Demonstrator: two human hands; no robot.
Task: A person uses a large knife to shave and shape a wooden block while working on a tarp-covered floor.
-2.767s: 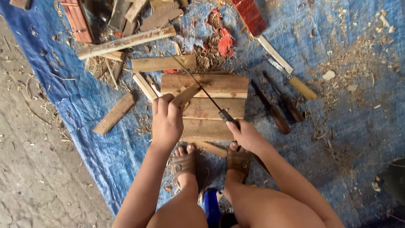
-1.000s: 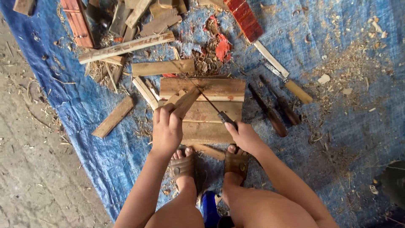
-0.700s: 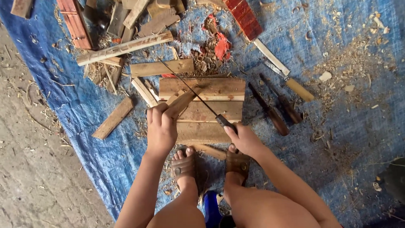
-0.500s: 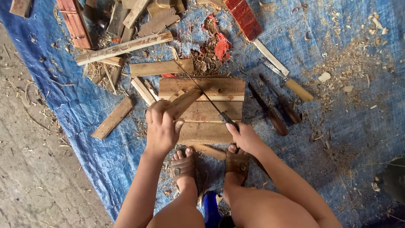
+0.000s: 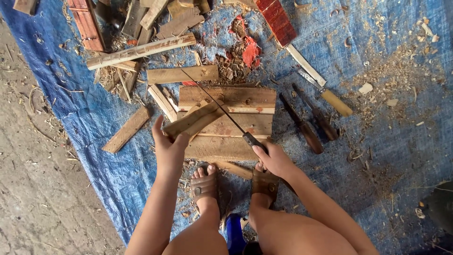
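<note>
Two dark-handled chisels (image 5: 309,120) are lying on the blue woven tarp (image 5: 396,141) toward its right edge; a red painted plank (image 5: 277,19) is sitting near its top edge.

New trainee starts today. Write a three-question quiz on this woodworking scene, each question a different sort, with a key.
1. True or false: the left hand holds the slanted wood piece on the plank block.
2. What does the right hand grip?
A. a hammer
B. a thin-bladed knife
C. a paintbrush
3. Fill in: the two dark-handled chisels lie on the blue ____ to the right of the block.

Key
1. True: its fingers wrap the near end of the piece.
2. B: the knife has a dark handle, and its blade slants up across the wood piece.
3. Tarp, strewn with shavings.
</note>
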